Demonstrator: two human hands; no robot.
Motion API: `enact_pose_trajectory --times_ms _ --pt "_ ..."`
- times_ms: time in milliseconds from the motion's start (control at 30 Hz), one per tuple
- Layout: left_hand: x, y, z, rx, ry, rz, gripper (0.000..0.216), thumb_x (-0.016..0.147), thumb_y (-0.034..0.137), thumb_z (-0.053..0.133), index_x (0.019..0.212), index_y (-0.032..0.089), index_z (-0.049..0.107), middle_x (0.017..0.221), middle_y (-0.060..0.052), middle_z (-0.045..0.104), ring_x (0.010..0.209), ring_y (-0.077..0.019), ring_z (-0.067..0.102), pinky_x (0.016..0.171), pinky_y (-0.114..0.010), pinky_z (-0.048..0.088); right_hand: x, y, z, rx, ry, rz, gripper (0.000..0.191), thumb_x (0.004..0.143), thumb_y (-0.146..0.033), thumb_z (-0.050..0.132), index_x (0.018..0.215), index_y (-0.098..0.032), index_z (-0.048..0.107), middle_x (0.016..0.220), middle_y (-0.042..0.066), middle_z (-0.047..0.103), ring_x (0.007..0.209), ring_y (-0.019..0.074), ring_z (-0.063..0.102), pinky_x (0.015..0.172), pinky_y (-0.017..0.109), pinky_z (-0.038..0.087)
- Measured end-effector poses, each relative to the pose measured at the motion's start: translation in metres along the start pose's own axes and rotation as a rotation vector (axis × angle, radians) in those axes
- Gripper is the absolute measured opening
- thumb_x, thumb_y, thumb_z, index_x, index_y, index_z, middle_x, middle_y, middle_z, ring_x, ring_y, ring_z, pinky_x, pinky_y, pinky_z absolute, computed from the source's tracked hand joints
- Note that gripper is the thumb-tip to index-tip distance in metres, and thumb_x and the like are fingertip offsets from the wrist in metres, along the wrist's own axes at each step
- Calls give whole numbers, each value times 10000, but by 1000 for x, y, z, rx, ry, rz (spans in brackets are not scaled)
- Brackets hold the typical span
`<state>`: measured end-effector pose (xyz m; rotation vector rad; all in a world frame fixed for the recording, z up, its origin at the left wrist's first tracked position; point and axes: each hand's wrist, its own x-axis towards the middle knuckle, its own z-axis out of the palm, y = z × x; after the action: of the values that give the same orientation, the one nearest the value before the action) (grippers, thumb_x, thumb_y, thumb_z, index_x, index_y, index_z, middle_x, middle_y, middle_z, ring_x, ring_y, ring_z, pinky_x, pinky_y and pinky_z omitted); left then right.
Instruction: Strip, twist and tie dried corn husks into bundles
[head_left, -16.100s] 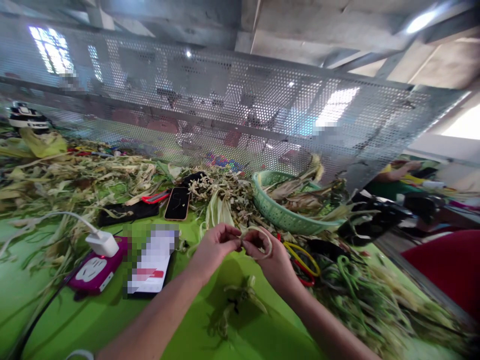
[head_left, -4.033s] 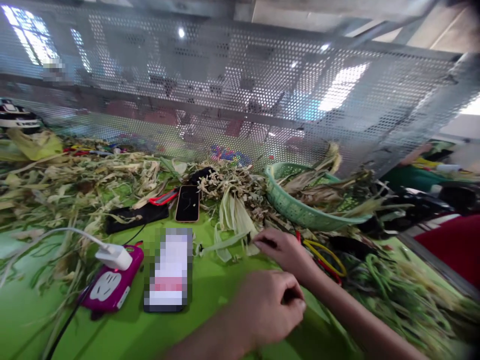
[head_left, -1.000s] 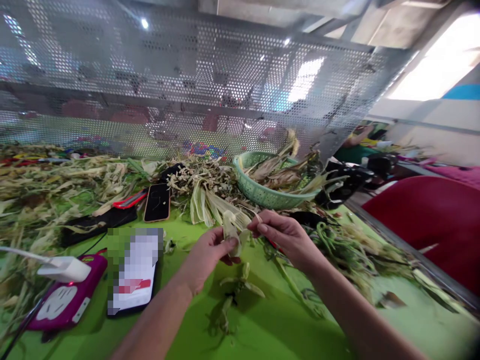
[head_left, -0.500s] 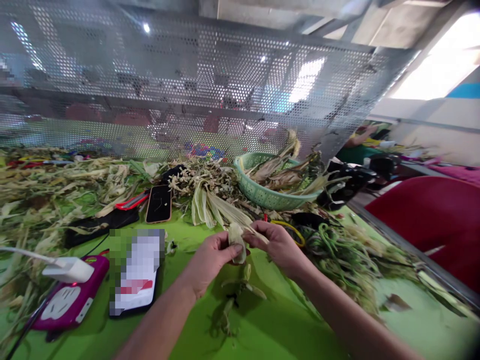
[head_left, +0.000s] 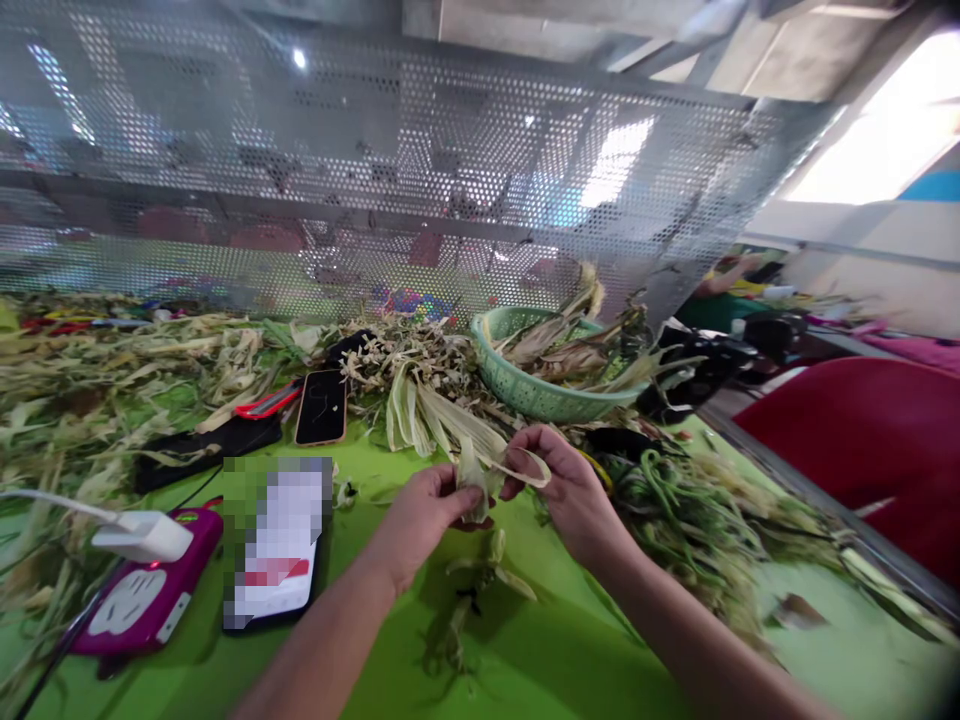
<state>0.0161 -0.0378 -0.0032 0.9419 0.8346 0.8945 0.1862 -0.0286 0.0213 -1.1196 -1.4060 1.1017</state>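
Observation:
My left hand and my right hand meet above the green table, both pinched on one pale corn husk strip. The left thumb and fingers grip its lower end. The right fingers curl around a band of the husk that bends toward the right. A small dark-stemmed husk piece lies on the table right below the hands. A bundle of long pale husks lies just behind them.
A green plastic basket of dry husks stands behind the hands. Two phones, a purple power strip with a white plug lie at left. Green cords pile at right. A perforated metal screen closes the back.
The hands stay together on the husk; the right hand has lifted slightly and pulled a band of husk out toward the right.

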Motion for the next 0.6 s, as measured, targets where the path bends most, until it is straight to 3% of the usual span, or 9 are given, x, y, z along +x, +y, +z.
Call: enact_pose_trajectory --times_ms 200,433,600 --pt "-1 4 0 -13 77 21 244 767 284 674 955 129 655 918 -76 673 750 -144 605 745 -289 488 5 8 -4 -12 27 -94 247 799 -396 665 829 -191 532 663 -24 557 567 112 531 539 229 469" --pt "-1 3 5 -6 -15 56 320 674 372 754 867 122 695 797 -55 655 696 -126 543 651 -245 423 0 8 4 -30 -53 -93 259 760 -387 710 808 -184 557 655 -3 596 589 133 565 563 250 480" --pt "0 -3 6 -8 8 34 333 642 363 777 859 125 693 815 -57 660 704 -131 551 691 -266 428 0 6 0 -33 24 -66 245 772 -385 696 806 -183 562 659 2 594 591 134 564 575 252 470"
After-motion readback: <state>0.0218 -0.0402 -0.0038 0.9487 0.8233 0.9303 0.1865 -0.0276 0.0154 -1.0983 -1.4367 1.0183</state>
